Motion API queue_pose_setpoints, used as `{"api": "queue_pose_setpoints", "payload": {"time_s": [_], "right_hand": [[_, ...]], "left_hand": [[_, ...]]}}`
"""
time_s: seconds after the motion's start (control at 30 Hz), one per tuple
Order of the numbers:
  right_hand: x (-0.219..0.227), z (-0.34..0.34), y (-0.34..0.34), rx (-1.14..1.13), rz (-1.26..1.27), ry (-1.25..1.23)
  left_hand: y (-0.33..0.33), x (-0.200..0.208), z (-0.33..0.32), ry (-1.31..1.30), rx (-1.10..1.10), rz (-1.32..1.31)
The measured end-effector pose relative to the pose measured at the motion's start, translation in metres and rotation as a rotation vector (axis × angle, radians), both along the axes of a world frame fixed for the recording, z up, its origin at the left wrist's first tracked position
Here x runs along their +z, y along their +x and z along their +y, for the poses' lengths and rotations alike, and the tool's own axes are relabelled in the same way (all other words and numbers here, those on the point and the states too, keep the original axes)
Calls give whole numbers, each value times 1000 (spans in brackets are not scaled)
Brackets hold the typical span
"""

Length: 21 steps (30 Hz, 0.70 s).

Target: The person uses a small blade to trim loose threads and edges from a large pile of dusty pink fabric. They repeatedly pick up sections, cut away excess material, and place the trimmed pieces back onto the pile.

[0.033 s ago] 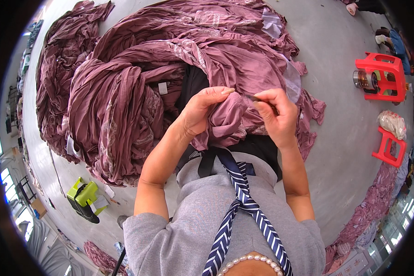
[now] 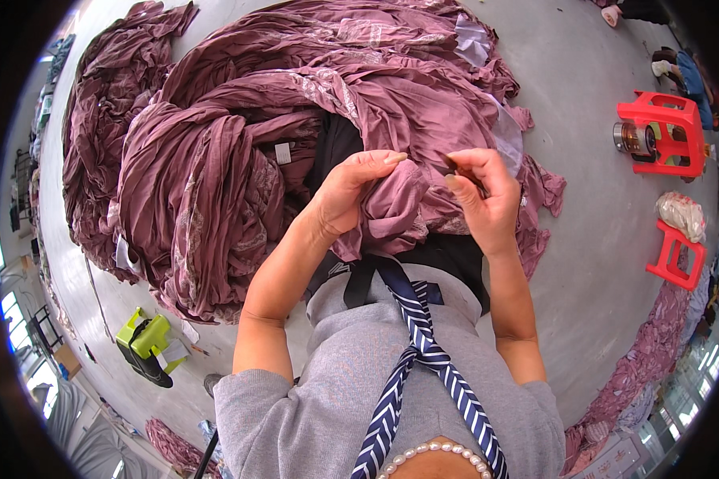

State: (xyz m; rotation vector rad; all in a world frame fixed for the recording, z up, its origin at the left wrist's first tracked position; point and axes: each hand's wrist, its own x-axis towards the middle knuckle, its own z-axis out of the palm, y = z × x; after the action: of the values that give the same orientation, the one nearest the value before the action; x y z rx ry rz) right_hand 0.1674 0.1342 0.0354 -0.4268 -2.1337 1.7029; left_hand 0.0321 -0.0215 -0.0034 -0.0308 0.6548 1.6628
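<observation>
Mauve cloth with pale patterned bands (image 2: 216, 160) lies heaped in front of me and over my lap. My left hand (image 2: 347, 191) is closed, thumb and finger pinching an edge of the bunched mauve cloth (image 2: 391, 199) above my lap. A little to the right of it, my right hand (image 2: 489, 195) is closed in a pinch around a small dark object (image 2: 450, 164), mostly hidden by the fingers; its kind cannot be made out. A gap separates the two hands. A white label (image 2: 283, 153) shows on the cloth left of my left hand.
A red plastic stool (image 2: 669, 128) bearing a glass jar (image 2: 631, 138) stands at the far right. Nearer is a smaller red stool (image 2: 676, 259) with a plastic bag (image 2: 681, 214). A lime-green stool-like object (image 2: 145, 337) sits at the lower left. More mauve cloth (image 2: 639, 359) lines the right side.
My right hand has shifted slightly to the right and up, away from my left hand. My left hand and the cloth have not visibly moved.
</observation>
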Motion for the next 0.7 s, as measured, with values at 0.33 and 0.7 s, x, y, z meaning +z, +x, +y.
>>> {"api": "queue_pose_setpoints", "payload": {"time_s": [0.33, 0.7], "right_hand": [[-41, 43, 24, -312, -76, -323], [-66, 50, 89, -3, -622, 19]], "left_hand": [[-37, 21, -32, -244, 377, 518], [-37, 4, -66, -806, -47, 1627]]}}
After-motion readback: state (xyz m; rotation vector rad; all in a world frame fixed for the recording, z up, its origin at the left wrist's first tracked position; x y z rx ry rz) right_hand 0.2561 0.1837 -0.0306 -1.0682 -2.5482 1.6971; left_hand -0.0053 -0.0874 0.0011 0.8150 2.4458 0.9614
